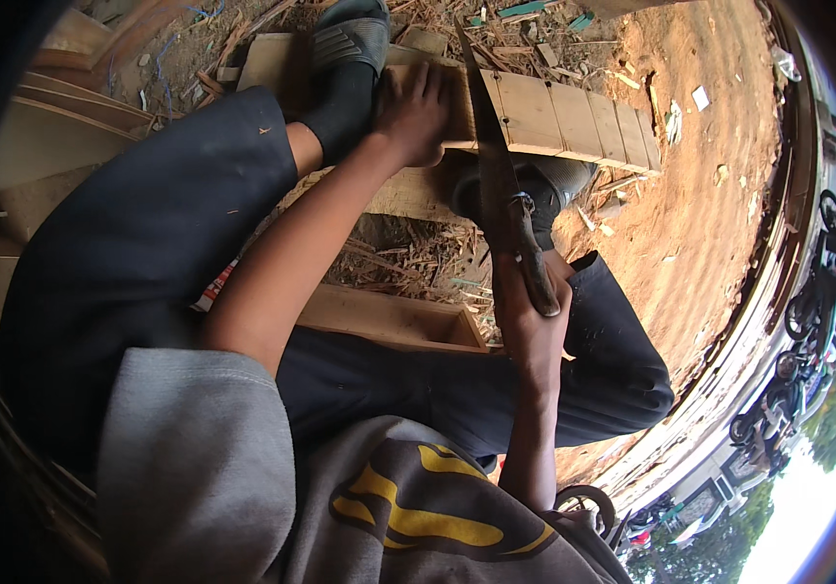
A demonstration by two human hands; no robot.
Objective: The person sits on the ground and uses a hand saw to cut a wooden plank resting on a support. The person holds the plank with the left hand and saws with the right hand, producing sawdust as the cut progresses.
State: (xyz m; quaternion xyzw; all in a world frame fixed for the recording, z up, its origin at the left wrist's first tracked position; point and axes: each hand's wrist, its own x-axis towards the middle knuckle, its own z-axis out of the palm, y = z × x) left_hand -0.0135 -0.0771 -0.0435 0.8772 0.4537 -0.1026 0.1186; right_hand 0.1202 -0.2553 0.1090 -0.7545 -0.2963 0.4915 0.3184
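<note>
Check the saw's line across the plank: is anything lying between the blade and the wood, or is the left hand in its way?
Nothing visible lies between them. The saw blade already meets the wooden plank. The left hand presses flat on the plank just left of the blade, close beside it but not across it. The right hand holds the saw handle.

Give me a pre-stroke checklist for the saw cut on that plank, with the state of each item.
1. Left hand pressing the plank down: ok.
2. Right hand closed on the saw handle: ok.
3. Blade lying across the plank's near edge: ok.
4. Left fingers clear of the blade: not ok, they lie right beside it.
5. Sandalled foot bracing the plank: ok.
6. Cut line marked under the blade: cannot tell.
</note>
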